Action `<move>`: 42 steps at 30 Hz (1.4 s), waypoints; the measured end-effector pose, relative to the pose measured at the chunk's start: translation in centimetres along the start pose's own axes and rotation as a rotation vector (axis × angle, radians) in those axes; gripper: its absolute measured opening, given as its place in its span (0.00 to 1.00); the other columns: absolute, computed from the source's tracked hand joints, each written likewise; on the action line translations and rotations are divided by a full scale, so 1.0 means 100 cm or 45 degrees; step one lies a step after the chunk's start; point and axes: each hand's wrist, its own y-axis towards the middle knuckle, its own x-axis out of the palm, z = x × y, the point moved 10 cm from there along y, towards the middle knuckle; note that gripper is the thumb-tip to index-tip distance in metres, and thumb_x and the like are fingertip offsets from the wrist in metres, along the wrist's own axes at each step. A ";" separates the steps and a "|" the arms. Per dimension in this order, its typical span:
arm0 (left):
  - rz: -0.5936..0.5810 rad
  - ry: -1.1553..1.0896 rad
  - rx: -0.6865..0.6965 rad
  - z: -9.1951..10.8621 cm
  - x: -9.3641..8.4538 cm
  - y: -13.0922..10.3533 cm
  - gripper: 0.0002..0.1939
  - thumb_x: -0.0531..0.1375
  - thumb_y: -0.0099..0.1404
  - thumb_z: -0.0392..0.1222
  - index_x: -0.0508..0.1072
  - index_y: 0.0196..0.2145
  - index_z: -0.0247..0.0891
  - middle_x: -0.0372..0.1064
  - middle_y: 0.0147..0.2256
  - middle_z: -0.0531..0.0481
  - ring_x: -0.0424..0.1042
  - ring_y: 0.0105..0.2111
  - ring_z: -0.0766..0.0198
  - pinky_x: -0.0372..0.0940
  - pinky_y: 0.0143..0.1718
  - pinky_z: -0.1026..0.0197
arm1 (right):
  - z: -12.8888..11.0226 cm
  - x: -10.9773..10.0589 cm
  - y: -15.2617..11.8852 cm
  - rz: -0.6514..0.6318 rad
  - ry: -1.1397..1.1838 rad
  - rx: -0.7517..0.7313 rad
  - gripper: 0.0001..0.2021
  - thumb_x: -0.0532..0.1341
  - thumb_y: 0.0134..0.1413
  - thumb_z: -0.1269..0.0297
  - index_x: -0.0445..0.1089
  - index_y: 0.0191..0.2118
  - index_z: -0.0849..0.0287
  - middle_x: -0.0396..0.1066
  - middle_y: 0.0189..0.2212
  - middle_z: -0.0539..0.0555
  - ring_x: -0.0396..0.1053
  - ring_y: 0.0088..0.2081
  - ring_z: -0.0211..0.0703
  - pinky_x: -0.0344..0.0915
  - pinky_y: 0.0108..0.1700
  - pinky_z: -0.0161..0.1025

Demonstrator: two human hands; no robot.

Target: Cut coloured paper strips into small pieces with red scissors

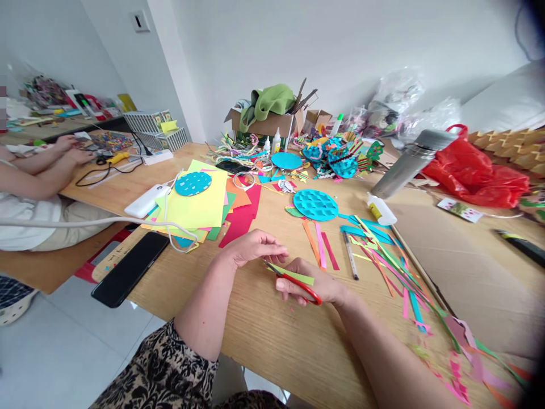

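Note:
My right hand (313,278) holds red-handled scissors (314,295), their blades pointing left toward my other hand. A narrow yellow-green paper strip (300,276) lies along the scissors and over the right hand's fingers. At the strip's left end, close to the blade tips, my left hand (259,249) has its fingers closed together on the paper; the exact contact is partly hidden. Just beyond lie orange, pink and red paper strips (328,250) and a pen (351,258). A blue oval paper piece (315,205) with a raised scale pattern lies farther back.
Stacked coloured paper (193,211), a white power bank (147,200) and a black phone (131,268) are on the left. A glue bottle (381,210), grey flask (411,162) and cardboard sheet (468,267) stand or lie right. Another person's hands (74,150) work far left.

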 end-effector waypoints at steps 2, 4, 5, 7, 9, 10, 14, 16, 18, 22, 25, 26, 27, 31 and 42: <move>-0.073 0.092 -0.003 0.000 0.006 -0.002 0.14 0.64 0.52 0.49 0.78 0.31 0.35 0.75 0.30 0.43 0.71 0.30 0.63 0.63 0.35 0.61 | 0.000 0.003 0.000 -0.044 0.004 -0.004 0.21 0.58 0.53 0.48 0.68 0.23 0.64 0.62 0.13 0.47 0.57 0.13 0.28 0.53 0.13 0.26; -0.103 0.181 0.021 0.001 0.007 -0.003 0.13 0.64 0.51 0.49 0.77 0.28 0.35 0.74 0.28 0.45 0.70 0.27 0.65 0.63 0.32 0.62 | 0.001 0.005 0.000 -0.081 -0.009 0.001 0.21 0.58 0.53 0.49 0.68 0.22 0.64 0.64 0.14 0.48 0.58 0.13 0.28 0.53 0.14 0.26; -0.118 0.235 0.031 0.002 0.008 -0.003 0.13 0.65 0.50 0.49 0.77 0.27 0.36 0.73 0.26 0.47 0.69 0.25 0.66 0.62 0.31 0.63 | 0.001 0.006 -0.001 -0.091 -0.018 0.013 0.22 0.58 0.53 0.49 0.68 0.22 0.64 0.63 0.14 0.48 0.58 0.13 0.28 0.53 0.14 0.26; -0.167 0.342 0.032 0.000 0.011 -0.004 0.12 0.66 0.49 0.48 0.76 0.25 0.36 0.72 0.23 0.49 0.67 0.22 0.68 0.61 0.31 0.64 | 0.003 0.007 -0.001 -0.105 -0.030 0.047 0.22 0.58 0.53 0.49 0.68 0.21 0.65 0.61 0.12 0.47 0.57 0.13 0.28 0.53 0.13 0.25; -0.225 0.417 0.015 -0.002 0.015 -0.004 0.10 0.66 0.48 0.47 0.76 0.24 0.37 0.71 0.22 0.51 0.65 0.21 0.69 0.61 0.31 0.65 | 0.003 0.008 -0.002 -0.112 -0.034 0.069 0.23 0.58 0.53 0.48 0.68 0.20 0.64 0.60 0.11 0.45 0.55 0.12 0.28 0.52 0.13 0.26; -0.254 0.439 0.005 -0.004 0.017 -0.004 0.10 0.66 0.48 0.46 0.76 0.24 0.37 0.70 0.21 0.52 0.65 0.21 0.69 0.60 0.30 0.65 | 0.002 0.008 -0.002 -0.118 -0.029 0.073 0.23 0.58 0.53 0.48 0.68 0.20 0.64 0.59 0.11 0.45 0.55 0.12 0.28 0.52 0.13 0.26; -0.386 0.448 -0.053 -0.010 0.027 -0.007 0.10 0.65 0.50 0.47 0.76 0.23 0.37 0.69 0.20 0.51 0.63 0.19 0.69 0.57 0.23 0.66 | 0.003 0.012 -0.002 -0.153 -0.003 0.080 0.22 0.59 0.51 0.48 0.66 0.21 0.63 0.63 0.13 0.46 0.57 0.13 0.28 0.53 0.13 0.26; -0.421 0.440 -0.075 -0.012 0.030 -0.008 0.09 0.65 0.49 0.47 0.76 0.22 0.37 0.69 0.19 0.51 0.62 0.19 0.69 0.56 0.22 0.67 | 0.006 0.014 -0.001 -0.174 -0.003 0.091 0.21 0.60 0.50 0.48 0.66 0.21 0.63 0.65 0.15 0.48 0.58 0.13 0.28 0.54 0.13 0.26; -0.424 0.435 -0.088 -0.012 0.031 -0.009 0.08 0.65 0.49 0.45 0.76 0.22 0.38 0.69 0.19 0.51 0.63 0.19 0.69 0.56 0.21 0.67 | 0.008 0.015 -0.001 -0.188 -0.020 0.102 0.21 0.59 0.51 0.48 0.67 0.22 0.63 0.66 0.16 0.48 0.58 0.13 0.28 0.54 0.14 0.26; -0.276 0.346 -0.044 -0.007 0.022 -0.004 0.07 0.65 0.48 0.43 0.75 0.21 0.37 0.67 0.19 0.52 0.62 0.19 0.71 0.57 0.23 0.68 | 0.014 0.011 -0.002 -0.163 -0.071 0.154 0.22 0.59 0.51 0.47 0.67 0.23 0.64 0.66 0.17 0.48 0.58 0.14 0.27 0.55 0.14 0.25; 0.074 0.028 0.050 0.000 -0.004 0.004 0.09 0.65 0.48 0.44 0.74 0.23 0.35 0.67 0.19 0.53 0.63 0.20 0.71 0.59 0.25 0.67 | 0.015 0.010 -0.003 -0.173 -0.088 0.165 0.24 0.58 0.51 0.45 0.68 0.23 0.65 0.64 0.15 0.48 0.57 0.14 0.27 0.53 0.14 0.24; 0.210 -0.095 0.079 0.001 -0.015 0.005 0.10 0.66 0.48 0.44 0.74 0.24 0.34 0.66 0.19 0.53 0.63 0.20 0.72 0.59 0.25 0.67 | 0.014 0.009 -0.003 -0.158 -0.086 0.152 0.25 0.58 0.51 0.43 0.69 0.23 0.65 0.63 0.14 0.47 0.56 0.13 0.27 0.52 0.14 0.25; 0.340 -0.207 0.112 0.001 -0.027 0.005 0.11 0.66 0.48 0.44 0.73 0.24 0.34 0.66 0.19 0.54 0.64 0.20 0.72 0.59 0.25 0.67 | 0.012 0.006 -0.002 -0.114 -0.082 0.132 0.26 0.57 0.50 0.42 0.69 0.23 0.65 0.62 0.13 0.47 0.56 0.13 0.28 0.51 0.14 0.25; 0.707 -0.550 0.242 -0.001 -0.058 0.001 0.12 0.68 0.45 0.43 0.71 0.24 0.33 0.64 0.19 0.56 0.62 0.18 0.74 0.57 0.21 0.68 | 0.001 -0.019 0.001 0.297 -0.069 -0.006 0.28 0.53 0.53 0.41 0.69 0.25 0.65 0.60 0.12 0.47 0.56 0.14 0.29 0.52 0.16 0.27; 0.921 -0.595 0.357 0.005 -0.051 -0.006 0.14 0.68 0.42 0.44 0.71 0.24 0.34 0.63 0.17 0.57 0.61 0.18 0.73 0.58 0.22 0.67 | 0.012 -0.035 0.003 0.659 -0.063 0.149 0.28 0.54 0.50 0.39 0.63 0.18 0.62 0.60 0.10 0.47 0.55 0.12 0.31 0.52 0.16 0.29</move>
